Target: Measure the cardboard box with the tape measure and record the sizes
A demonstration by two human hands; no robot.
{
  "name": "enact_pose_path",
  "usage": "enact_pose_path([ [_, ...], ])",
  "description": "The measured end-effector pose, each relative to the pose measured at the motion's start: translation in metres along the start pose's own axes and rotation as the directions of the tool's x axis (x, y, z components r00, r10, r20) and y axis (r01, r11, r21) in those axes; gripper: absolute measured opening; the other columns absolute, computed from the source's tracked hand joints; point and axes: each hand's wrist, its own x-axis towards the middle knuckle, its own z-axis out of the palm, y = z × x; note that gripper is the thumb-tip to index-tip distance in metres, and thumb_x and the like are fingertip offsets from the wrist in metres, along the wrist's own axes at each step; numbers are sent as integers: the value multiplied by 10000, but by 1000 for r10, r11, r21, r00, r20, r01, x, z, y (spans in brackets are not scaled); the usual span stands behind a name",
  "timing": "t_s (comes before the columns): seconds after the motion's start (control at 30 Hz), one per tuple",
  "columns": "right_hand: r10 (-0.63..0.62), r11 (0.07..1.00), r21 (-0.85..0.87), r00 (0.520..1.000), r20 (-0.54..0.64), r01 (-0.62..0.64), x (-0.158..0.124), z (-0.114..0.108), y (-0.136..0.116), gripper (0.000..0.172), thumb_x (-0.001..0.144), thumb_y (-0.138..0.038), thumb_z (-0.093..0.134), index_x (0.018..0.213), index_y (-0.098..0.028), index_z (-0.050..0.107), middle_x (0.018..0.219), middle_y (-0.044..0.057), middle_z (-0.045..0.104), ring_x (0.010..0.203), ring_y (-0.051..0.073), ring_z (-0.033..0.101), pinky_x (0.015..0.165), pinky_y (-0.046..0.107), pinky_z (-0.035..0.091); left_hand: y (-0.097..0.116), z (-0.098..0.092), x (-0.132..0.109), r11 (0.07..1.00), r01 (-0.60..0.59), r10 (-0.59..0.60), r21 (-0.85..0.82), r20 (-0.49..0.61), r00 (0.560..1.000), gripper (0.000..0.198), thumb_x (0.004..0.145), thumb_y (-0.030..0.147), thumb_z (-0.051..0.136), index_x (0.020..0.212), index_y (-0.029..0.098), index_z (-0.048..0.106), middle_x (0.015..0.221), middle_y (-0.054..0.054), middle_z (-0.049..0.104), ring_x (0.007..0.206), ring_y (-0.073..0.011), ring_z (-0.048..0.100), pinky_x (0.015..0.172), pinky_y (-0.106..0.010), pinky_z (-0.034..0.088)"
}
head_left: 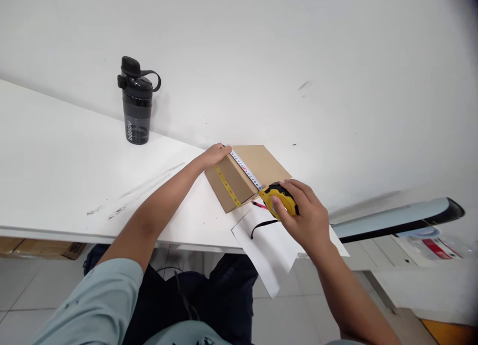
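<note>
A brown cardboard box (231, 178) with a yellow printed strip lies on the white table, one flap folded out toward the wall. My right hand (308, 213) is closed round a yellow and black tape measure (278, 198) beside the box's near right corner. Its white blade (246, 170) is drawn out along the box's upper edge. At the far left corner of the box, my left hand (214, 155) pinches the blade's end against the cardboard; its fingertips are partly hidden. Under the tape measure, a red and black pen (259, 204) shows in part.
White paper (269, 255) with a black cord or strap (261, 224) on it hangs over the table's front edge. A dark shaker bottle (137, 106) stands by the wall at the left. A long pale blue, black-edged object (396, 218) juts out at the right.
</note>
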Motion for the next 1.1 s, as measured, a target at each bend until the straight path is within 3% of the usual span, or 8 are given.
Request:
enact_pose_path([
  [0.27, -146, 987, -68, 989, -31, 144, 0, -1, -2, 300, 1014, -387, 696, 1279, -255, 745, 1324, 93, 800, 981, 213, 804, 857, 340, 658, 4, -2, -4, 1000, 1, -1, -3, 8, 1000, 378, 947, 602, 634, 981, 230, 572, 1148, -127, 763, 1029, -308, 729, 842, -366, 546],
  [0.7, -135, 991, -7, 990, -36, 134, -1, 1, -2, 302, 1027, -379, 687, 1294, -249, 734, 1330, 115, 784, 1118, 237, 806, 905, 345, 697, 4, -3, -4, 1000, -8, 9, -15, 9, 1000, 374, 961, 597, 649, 956, 226, 599, 1094, -125, 765, 1046, -327, 735, 902, -391, 583],
  [0.87, -127, 992, -14, 989, -70, 126, -6, 4, -3, 309, 1028, -389, 701, 1304, -252, 722, 1324, 112, 780, 1117, 230, 809, 802, 314, 703, -1, 0, -3, 996, -46, 50, -81, 48, 998, 541, 1010, 752, 534, 1005, 232, 680, 1153, -119, 806, 1107, -327, 753, 917, -360, 603],
  [0.97, -90, 996, -6, 992, -87, 89, -7, 6, -3, 293, 1032, -409, 694, 1276, -250, 724, 1313, 124, 780, 1135, 243, 807, 845, 351, 715, -3, 1, -3, 991, -63, 70, -115, 55, 996, 596, 1001, 806, 510, 1072, 254, 724, 1213, -104, 824, 1182, -332, 745, 944, -344, 604],
  [1.1, -40, 990, 129, 989, -141, 58, -9, 8, 0, 315, 1015, -365, 724, 1307, -250, 706, 1287, 122, 780, 1166, 241, 791, 949, 387, 703, -7, -1, -2, 989, -52, 60, -138, 54, 997, 674, 948, 863, 551, 1080, 229, 739, 1201, -129, 829, 1146, -335, 761, 957, -359, 597],
])
